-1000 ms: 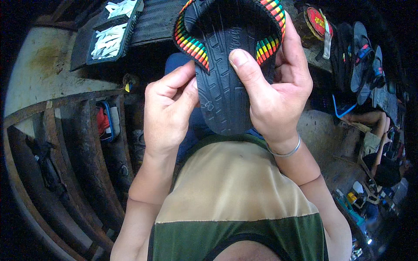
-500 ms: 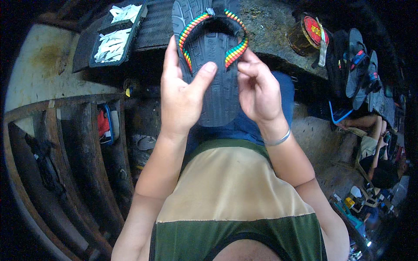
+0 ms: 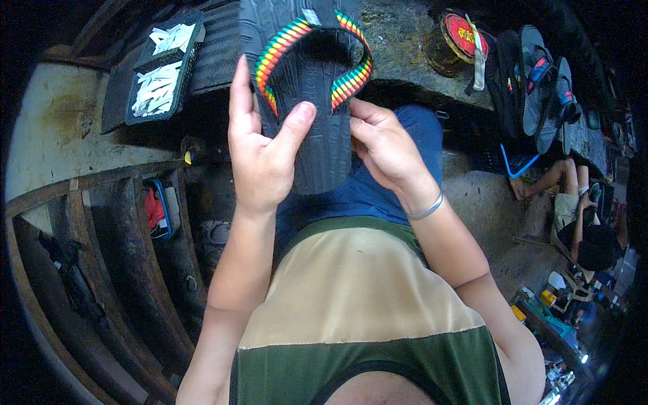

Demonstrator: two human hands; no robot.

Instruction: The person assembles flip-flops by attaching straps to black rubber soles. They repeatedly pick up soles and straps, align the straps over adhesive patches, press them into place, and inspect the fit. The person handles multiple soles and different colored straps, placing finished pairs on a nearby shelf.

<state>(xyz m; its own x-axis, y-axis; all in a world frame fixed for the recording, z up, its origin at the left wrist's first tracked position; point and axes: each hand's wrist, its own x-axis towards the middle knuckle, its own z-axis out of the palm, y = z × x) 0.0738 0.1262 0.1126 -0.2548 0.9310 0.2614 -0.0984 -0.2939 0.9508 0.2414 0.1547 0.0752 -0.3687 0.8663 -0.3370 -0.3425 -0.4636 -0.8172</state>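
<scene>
Black sandal (image 3: 317, 128) with striped strap, pinched by left hand (image 3: 260, 152) and right hand (image 3: 385, 145); red-lidded round tin (image 3: 459, 37) on grimy bench (image 3: 405, 34).

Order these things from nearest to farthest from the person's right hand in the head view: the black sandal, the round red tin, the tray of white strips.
From the right hand:
1. Black sandal, held at its right edge.
2. Round red tin, up and to the right on the bench.
3. Tray of white strips, far left, beyond the left hand.
</scene>
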